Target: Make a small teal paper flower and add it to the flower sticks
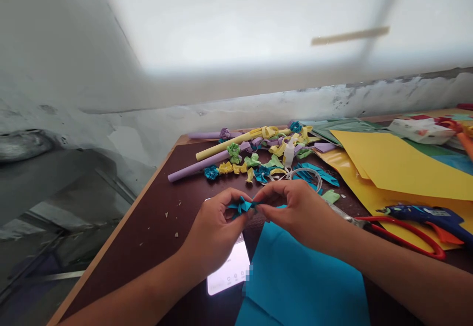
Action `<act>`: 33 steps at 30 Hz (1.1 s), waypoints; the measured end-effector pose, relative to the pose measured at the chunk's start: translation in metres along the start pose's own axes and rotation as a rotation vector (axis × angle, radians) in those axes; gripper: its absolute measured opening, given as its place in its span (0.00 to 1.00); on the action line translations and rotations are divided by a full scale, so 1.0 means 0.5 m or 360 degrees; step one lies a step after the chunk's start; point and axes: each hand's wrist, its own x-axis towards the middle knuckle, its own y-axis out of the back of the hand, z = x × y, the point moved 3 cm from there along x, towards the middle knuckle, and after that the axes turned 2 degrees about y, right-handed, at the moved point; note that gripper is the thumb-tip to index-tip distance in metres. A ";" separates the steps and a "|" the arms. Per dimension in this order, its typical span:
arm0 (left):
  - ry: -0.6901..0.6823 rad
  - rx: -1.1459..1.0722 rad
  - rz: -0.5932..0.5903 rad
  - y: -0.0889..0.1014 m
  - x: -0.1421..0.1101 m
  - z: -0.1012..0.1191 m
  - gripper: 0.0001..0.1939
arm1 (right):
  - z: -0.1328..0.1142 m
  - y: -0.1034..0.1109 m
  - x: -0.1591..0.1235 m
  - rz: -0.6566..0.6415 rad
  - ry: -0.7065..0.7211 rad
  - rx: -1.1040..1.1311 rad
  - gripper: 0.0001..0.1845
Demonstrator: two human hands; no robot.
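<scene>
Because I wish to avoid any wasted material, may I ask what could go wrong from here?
The folded blue paper is pinched between the left hand and the right hand, so a hard pull might tear or crush it. The red-handled scissors lie beside the right forearm, which could brush against them. The blue glue gun lies on yellow paper; if hot, which the picture does not show, it could mark that paper.

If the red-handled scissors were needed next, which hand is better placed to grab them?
Probably the right hand: it is nearer the scissors, which lie on its side. The left hand is farther away. Both pinch the folded blue paper, so the right must release first.
</scene>
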 end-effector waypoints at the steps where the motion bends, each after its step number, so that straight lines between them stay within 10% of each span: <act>1: -0.0015 0.0051 0.0034 -0.001 -0.001 0.001 0.09 | -0.001 -0.001 0.001 0.0003 0.0006 -0.0013 0.07; 8: -0.0067 0.0153 0.0134 -0.004 -0.007 0.018 0.10 | -0.007 -0.007 -0.007 0.0259 0.0422 -0.0348 0.09; 21: -0.0127 0.0314 0.0258 0.000 -0.007 0.001 0.05 | -0.011 -0.017 0.002 0.0217 0.0431 -0.0422 0.11; 29: -0.0079 -0.0292 -0.0087 -0.020 -0.028 0.018 0.17 | -0.008 -0.013 -0.002 0.0524 0.0755 -0.0756 0.07; 33: -0.0062 -0.0708 -0.0152 -0.011 -0.021 0.021 0.17 | -0.021 0.007 -0.013 0.0508 0.1266 -0.0909 0.08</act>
